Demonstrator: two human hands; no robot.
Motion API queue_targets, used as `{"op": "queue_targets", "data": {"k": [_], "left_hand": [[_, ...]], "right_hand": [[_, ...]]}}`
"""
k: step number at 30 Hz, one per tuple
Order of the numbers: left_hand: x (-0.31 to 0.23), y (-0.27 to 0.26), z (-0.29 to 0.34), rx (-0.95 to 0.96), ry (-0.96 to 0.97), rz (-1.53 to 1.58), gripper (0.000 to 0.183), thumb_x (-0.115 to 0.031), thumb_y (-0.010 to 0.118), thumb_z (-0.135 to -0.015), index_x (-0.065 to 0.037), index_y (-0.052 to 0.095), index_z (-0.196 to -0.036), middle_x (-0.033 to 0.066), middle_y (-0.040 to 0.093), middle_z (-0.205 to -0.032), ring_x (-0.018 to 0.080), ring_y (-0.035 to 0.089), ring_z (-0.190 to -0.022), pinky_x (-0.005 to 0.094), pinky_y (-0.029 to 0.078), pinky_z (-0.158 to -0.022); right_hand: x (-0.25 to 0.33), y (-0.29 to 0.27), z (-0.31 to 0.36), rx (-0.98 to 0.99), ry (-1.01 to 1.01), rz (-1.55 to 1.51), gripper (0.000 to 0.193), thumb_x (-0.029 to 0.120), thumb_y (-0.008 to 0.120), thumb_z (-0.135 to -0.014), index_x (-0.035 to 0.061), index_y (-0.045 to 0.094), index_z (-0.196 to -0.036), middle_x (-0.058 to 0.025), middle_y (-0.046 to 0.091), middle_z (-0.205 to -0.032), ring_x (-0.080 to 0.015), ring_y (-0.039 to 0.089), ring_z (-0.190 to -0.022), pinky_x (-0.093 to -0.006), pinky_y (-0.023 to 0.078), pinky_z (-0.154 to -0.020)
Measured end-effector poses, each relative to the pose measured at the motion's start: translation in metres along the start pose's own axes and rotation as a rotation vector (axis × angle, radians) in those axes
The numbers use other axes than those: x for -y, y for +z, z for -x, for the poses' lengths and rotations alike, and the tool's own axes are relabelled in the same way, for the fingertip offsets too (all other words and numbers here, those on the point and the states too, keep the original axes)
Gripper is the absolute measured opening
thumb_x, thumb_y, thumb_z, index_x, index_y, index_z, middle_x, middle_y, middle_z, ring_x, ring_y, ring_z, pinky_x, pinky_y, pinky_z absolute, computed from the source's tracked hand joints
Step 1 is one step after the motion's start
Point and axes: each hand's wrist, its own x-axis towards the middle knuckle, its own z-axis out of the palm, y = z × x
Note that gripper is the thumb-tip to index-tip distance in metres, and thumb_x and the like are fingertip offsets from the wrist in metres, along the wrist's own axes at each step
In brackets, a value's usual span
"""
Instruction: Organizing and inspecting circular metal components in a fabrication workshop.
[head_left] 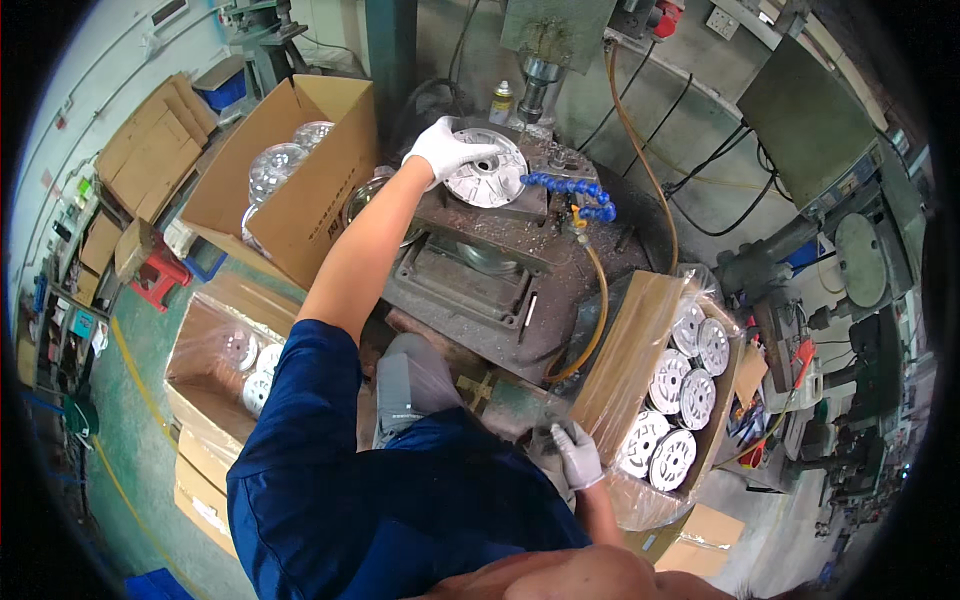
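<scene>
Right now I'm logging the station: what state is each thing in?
Round silver cast metal disc: flat on the machine fixture, under left hand.
Right hand: resting on the edge of the right cardboard box.
Right cardboard box: open, plastic-lined, holding discs on edge.
Upper-left cardboard box: open.

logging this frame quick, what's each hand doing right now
Left hand: gloved, fingers closed on the rim of the round metal disc on the machine table.
Right hand: gloved, closed on the cardboard box edge.
</scene>
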Motion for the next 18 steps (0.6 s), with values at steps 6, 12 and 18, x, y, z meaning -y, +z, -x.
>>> {"op": "queue_targets", "data": {"k": [6,12,18], "left_hand": [[0.003,0.000,-0.015,0.100,-0.027,-0.141,0.093,-0.049,0.080,-0.065,0.012,0.047,-0.128,0.0239,0.057,-0.124,0.0278,0.059,-0.111,0.0326,0.047,-0.093],[0.003,0.002,-0.028,0.199,-0.111,-0.507,0.100,-0.069,0.067,-0.066,0.013,0.053,-0.122,0.0271,0.057,-0.123,0.0340,0.056,-0.115,0.0360,0.044,-0.095],[0.005,-0.004,-0.047,0.313,-0.158,-0.526,0.099,-0.071,0.064,-0.067,0.011,0.054,-0.123,0.0268,0.058,-0.122,0.0349,0.057,-0.113,0.0359,0.044,-0.095]], "right_hand": [[-0.030,-0.022,-0.001,-0.084,-0.014,-0.027,0.033,0.019,0.053,-0.097,-0.0008,0.055,-0.123,-0.0105,0.066,-0.102,-0.0169,0.064,-0.083,-0.0288,0.051,-0.074],[-0.006,-0.026,-0.007,-0.088,-0.025,-0.018,0.032,0.019,0.053,-0.097,-0.0003,0.054,-0.123,-0.0108,0.067,-0.101,-0.0160,0.064,-0.083,-0.0280,0.050,-0.074],[0.000,-0.021,-0.011,-0.030,-0.071,0.077,0.033,0.017,0.052,-0.098,-0.0009,0.052,-0.125,-0.0121,0.066,-0.103,-0.0171,0.063,-0.085,-0.0285,0.050,-0.077]]}}
